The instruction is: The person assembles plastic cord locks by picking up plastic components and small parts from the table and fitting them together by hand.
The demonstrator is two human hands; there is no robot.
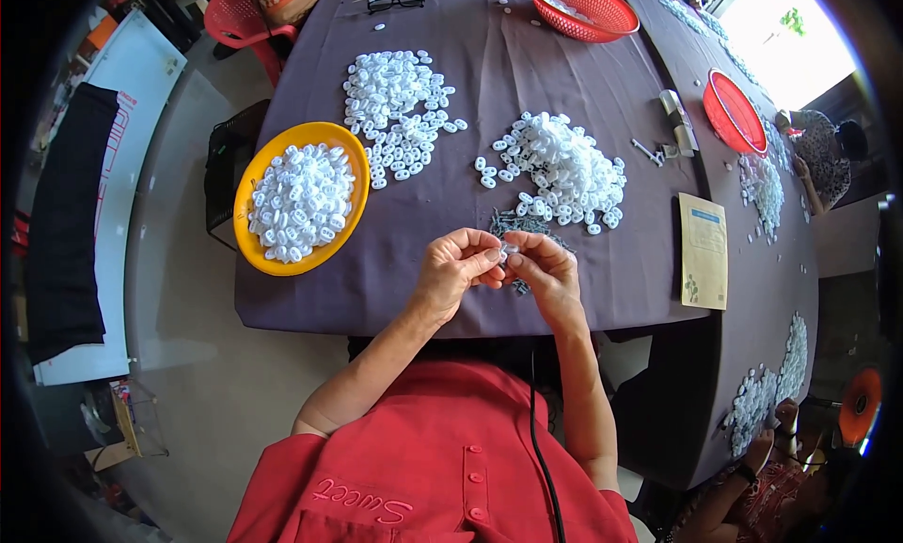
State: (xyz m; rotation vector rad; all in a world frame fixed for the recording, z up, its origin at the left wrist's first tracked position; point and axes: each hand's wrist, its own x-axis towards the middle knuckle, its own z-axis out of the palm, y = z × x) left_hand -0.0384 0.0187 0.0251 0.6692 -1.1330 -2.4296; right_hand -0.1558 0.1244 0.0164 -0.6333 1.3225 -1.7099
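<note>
My left hand (pixel 456 272) and my right hand (pixel 546 278) meet above the near edge of the table, fingertips almost touching. Between them, pinched by thumbs and fingers of both, is a small white plastic piece (pixel 509 249), partly hidden by the fingertips. Just behind and under my hands lies a pile of small thin grey pieces (pixel 523 224), too small to name. Farther back is a heap of white oval plastic pieces (pixel 564 162), many with two openings. Another heap of white pieces (pixel 390 96) spreads to the left of it.
A yellow bowl (pixel 246 239) full of white pieces stands at the left edge of the dark-clothed table (pixel 395 232). Red baskets (pixel 616 25) and eyeglasses (pixel 404 1) lie farther back. A tan packet (pixel 704 251) is at right. Other people (pixel 762 487) sit along the right side.
</note>
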